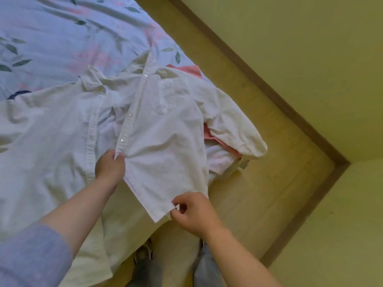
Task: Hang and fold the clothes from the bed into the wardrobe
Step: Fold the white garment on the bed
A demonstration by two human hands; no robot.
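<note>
Yellowish flooring (259, 141) fills the right half of the frame, bordered by a brown baseboard (269, 83) that runs diagonally under a pale wall (310, 38). Across the upper left lies the bed (51, 27), covered in a light blue sheet printed with pink flowers and green leaves.

A white shirt (161, 125) is spread open on the bed at the centre of the frame, collar toward the top, with its lower part hanging over the bed's edge toward the person. 3 buttons (130, 115) show along the raised front panel.

The left hand (109, 167) pinches the buttoned edge of that panel, its fingers (118, 157) closed tightly on the cloth just below the lowest visible button. At the lower centre, the right hand (194, 212) pinches the panel's bottom hem near its corner, thumb and fingers (176, 201) narrow around the fabric.

A pink garment (186, 69) lies under the shirt's right shoulder and sleeve, showing above and below the sleeve. A blue sleeve (31, 255) covers the left upper arm at the lower left of the frame.
</note>
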